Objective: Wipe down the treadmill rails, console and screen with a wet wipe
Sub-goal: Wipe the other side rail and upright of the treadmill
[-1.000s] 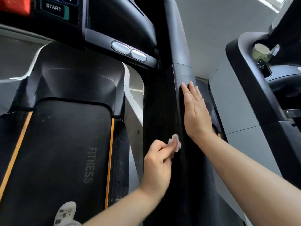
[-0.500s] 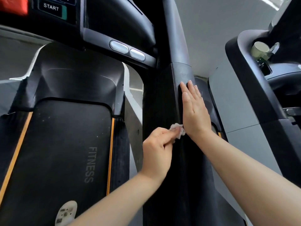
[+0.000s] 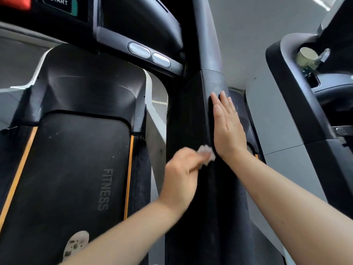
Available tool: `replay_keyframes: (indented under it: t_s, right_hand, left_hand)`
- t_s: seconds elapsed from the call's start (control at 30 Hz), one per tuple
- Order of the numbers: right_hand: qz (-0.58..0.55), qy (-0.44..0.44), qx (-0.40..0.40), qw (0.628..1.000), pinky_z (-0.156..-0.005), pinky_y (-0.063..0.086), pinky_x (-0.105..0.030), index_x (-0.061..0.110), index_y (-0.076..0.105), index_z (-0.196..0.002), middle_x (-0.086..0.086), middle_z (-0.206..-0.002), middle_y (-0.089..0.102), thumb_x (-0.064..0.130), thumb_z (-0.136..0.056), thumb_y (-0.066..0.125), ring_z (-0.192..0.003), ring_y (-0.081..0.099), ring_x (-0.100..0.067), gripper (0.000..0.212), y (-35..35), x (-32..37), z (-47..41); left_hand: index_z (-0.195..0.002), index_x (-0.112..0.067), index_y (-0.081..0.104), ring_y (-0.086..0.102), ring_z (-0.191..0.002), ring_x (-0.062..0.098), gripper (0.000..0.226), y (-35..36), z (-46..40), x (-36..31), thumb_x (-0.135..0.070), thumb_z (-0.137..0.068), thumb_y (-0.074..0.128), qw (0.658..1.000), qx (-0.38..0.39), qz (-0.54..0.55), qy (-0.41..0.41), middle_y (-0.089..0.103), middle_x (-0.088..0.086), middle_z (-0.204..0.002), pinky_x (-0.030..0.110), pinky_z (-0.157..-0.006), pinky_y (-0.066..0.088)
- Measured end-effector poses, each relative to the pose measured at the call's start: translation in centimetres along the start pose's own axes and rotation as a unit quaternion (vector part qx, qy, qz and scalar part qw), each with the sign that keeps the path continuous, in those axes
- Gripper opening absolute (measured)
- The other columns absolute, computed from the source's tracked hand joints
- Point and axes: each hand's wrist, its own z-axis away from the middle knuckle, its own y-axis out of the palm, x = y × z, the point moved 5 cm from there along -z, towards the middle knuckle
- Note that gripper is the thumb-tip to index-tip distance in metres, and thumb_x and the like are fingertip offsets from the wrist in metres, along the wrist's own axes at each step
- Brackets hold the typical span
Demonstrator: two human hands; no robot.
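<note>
- Left hand [image 3: 180, 174] pinches a crumpled wet wipe [image 3: 206, 153] in curled fingers, pressing it to the black treadmill rail [image 3: 193, 131] (hand blurred)
- Right hand [image 3: 227, 129] lies flat on the rail's right edge, fingers straight and together, just beside the wipe
- The belt [image 3: 76, 169] reads FITNESS

Treadmill belt [image 3: 76, 169]: black, "FITNESS" printed lengthwise, orange stripes along both edges. Pale perforated shoe [image 3: 76, 243] rests on belt near bottom edge. Dark textured side strip [image 3: 140, 178] runs beside belt's right stripe.
</note>
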Motion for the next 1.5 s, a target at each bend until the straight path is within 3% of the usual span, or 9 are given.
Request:
replay_keyframes:
  t_s: [0.1, 0.37, 0.47, 0.7, 0.9, 1.1, 1.2, 1.37, 1.5]
  right_hand:
    - [0.003, -0.001, 0.002, 1.000, -0.119, 0.003, -0.029, 0.033, 0.025, -0.148, 0.013, -0.158, 0.011, 0.045, -0.088, 0.008, -0.144, 0.001, 0.000, 0.064, 0.0, 0.1, 0.1]
    - [0.020, -0.011, 0.000, 1.000, -0.118, 0.005, -0.029, 0.032, 0.026, -0.148, 0.012, -0.159, 0.012, 0.039, -0.097, 0.013, -0.145, 0.001, -0.002, 0.054, 0.0, 0.3, 0.0]
    - [0.041, -0.015, 0.004, 0.999, -0.119, 0.006, -0.031, 0.030, 0.025, -0.149, 0.010, -0.159, 0.012, 0.032, -0.104, 0.017, -0.145, 0.001, -0.004, 0.046, -0.1, 0.2, 0.0]
    - [0.017, -0.013, -0.040, 0.999, -0.118, 0.007, -0.028, 0.019, 0.041, -0.143, 0.003, -0.156, 0.024, 0.019, -0.103, 0.031, -0.145, 0.016, -0.012, 0.041, -0.8, 0.8, 0.3]
    - [0.056, -0.008, -0.029, 0.998, -0.116, 0.016, -0.025, 0.017, 0.042, -0.143, 0.003, -0.155, 0.027, 0.006, -0.098, 0.039, -0.142, 0.023, -0.012, 0.046, -1.2, -0.6, 6.2]
    - [0.023, -0.014, -0.053, 0.998, -0.098, 0.003, 0.006, 0.021, 0.037, -0.144, 0.009, -0.154, 0.026, 0.006, -0.101, 0.033, -0.135, 0.010, 0.007, 0.047, -0.7, -2.2, 9.4]
    - [-0.017, -0.009, -0.049, 0.999, -0.100, 0.005, 0.005, 0.020, 0.041, -0.143, 0.009, -0.153, 0.028, 0.007, -0.100, 0.032, -0.134, 0.012, 0.008, 0.046, -0.6, -2.1, 9.2]
    - [-0.043, 0.000, -0.043, 0.998, -0.106, 0.005, -0.003, 0.021, 0.039, -0.143, 0.011, -0.152, 0.027, 0.028, -0.087, 0.023, -0.134, 0.011, 0.011, 0.059, -0.7, -1.9, 9.5]
    - [-0.051, 0.007, -0.042, 0.998, -0.109, 0.007, -0.009, 0.021, 0.039, -0.144, 0.010, -0.154, 0.027, 0.029, -0.087, 0.022, -0.133, 0.011, 0.012, 0.060, -0.7, -1.8, 9.3]
  left_hand:
    - [-0.093, 0.000, 0.072, 0.062, -0.083, 0.006, 0.022, 0.0, 2.2, -0.1, -0.013, -0.084, 0.057, 1.000, 0.016, 0.007, -0.001, 0.064, -0.001, -0.084, 0.015, -0.082, 0.051]
    - [-0.090, -0.004, 0.074, 0.060, -0.072, 0.003, 0.016, 0.5, -8.0, 2.4, -0.003, -0.081, 0.061, 0.999, -0.042, -0.024, -0.026, 0.067, 0.004, -0.079, 0.009, -0.074, 0.048]
    - [-0.090, -0.005, 0.074, 0.054, -0.072, -0.009, 0.015, 0.2, -4.1, 1.9, -0.003, -0.083, 0.062, 0.999, -0.031, -0.012, -0.032, 0.063, -0.001, -0.077, 0.003, -0.073, 0.042]
    - [-0.088, -0.001, 0.073, 0.061, -0.083, 0.000, 0.016, -0.3, 4.7, 0.3, 0.002, -0.077, 0.062, 0.998, -0.013, 0.021, -0.056, 0.063, -0.006, -0.079, 0.007, -0.080, 0.047]
    - [-0.085, 0.004, 0.073, 0.054, -0.078, -0.020, 0.010, 0.2, -3.8, 0.9, 0.006, -0.081, 0.063, 0.997, -0.034, 0.044, -0.063, 0.060, 0.001, -0.076, -0.001, -0.076, 0.040]
    - [-0.086, 0.001, 0.073, 0.054, -0.078, -0.017, 0.011, -0.2, 0.1, -1.1, 0.000, -0.083, 0.062, 0.998, -0.009, 0.034, -0.042, 0.057, -0.008, -0.075, 0.001, -0.076, 0.040]
    - [-0.086, -0.001, 0.073, 0.053, -0.082, -0.015, 0.013, -0.8, 5.3, -2.0, -0.004, -0.082, 0.061, 0.999, 0.019, 0.032, -0.028, 0.052, -0.021, -0.079, 0.004, -0.079, 0.043]
    - [-0.090, -0.004, 0.074, 0.062, -0.084, 0.005, 0.013, -0.3, 3.0, -1.9, -0.006, -0.081, 0.065, 0.999, 0.034, 0.026, 0.001, 0.065, -0.002, -0.083, 0.019, -0.083, 0.052]
    - [-0.087, 0.000, 0.074, 0.061, -0.086, 0.001, 0.012, 0.2, -2.5, -0.9, 0.004, -0.080, 0.066, 0.999, -0.010, 0.020, -0.029, 0.067, 0.004, -0.082, 0.008, -0.082, 0.047]
